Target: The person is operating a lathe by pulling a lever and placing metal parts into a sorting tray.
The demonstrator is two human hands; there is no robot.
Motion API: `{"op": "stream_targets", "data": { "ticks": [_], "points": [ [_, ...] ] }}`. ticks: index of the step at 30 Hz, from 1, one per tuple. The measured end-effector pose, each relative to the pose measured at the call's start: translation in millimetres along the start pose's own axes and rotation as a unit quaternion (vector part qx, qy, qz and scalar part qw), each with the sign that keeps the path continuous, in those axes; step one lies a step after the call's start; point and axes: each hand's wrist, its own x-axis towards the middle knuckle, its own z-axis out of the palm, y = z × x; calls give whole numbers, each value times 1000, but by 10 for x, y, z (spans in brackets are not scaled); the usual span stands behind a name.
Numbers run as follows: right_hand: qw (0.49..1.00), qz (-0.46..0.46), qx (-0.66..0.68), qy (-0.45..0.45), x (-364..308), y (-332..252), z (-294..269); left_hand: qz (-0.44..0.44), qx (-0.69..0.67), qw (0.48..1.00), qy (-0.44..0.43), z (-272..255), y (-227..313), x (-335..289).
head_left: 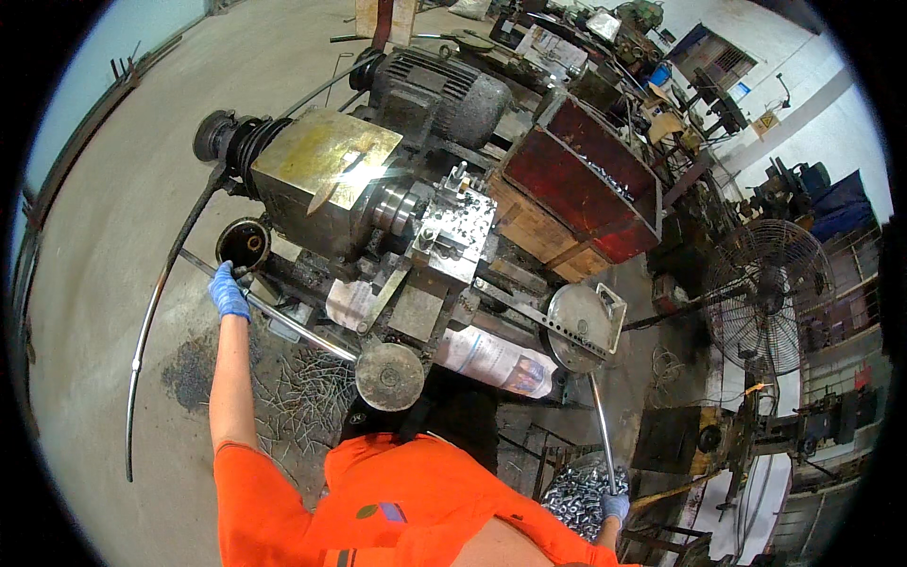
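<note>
My left hand (229, 293), in a blue glove, is closed around a long metal lever (302, 331) at the left of the lathe-like machine. That lever slants down to a round metal disc (389, 376) in front of me. Just beyond the hand is a dark round cup (244, 243). At the lower right, my right hand (616, 507), also gloved, grips the lower end of a steel handle (602, 420), which hangs from a round plate (578, 326). Between them sits the machine's metal chuck (397, 208) beside a chip-covered tool block (455, 231).
A large ribbed motor (439, 94) stands behind the headstock (326, 156). To its right rests a red box (581, 175) with small metal parts inside. A basket of metal parts (576, 496) is beside my right hand. Rods litter the floor (302, 397); a fan (770, 293) stands right.
</note>
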Motion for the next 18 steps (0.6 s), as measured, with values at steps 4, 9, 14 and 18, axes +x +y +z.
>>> {"op": "stream_targets", "data": {
  "ticks": [4,9,14,18],
  "points": [
    [1000,-2,8,-13,52,71,68,0,0,1000,1,7,-2,18],
    [1000,29,3,-2,-20,-27,18,-3,-13,1000,5,-27,-15,52],
    [1000,30,4,8,61,125,174,-14,1,1000,5,16,-15,52],
    [999,42,-3,-24,120,173,237,-16,-6,1000,-1,20,-43,88]
  ]
}}
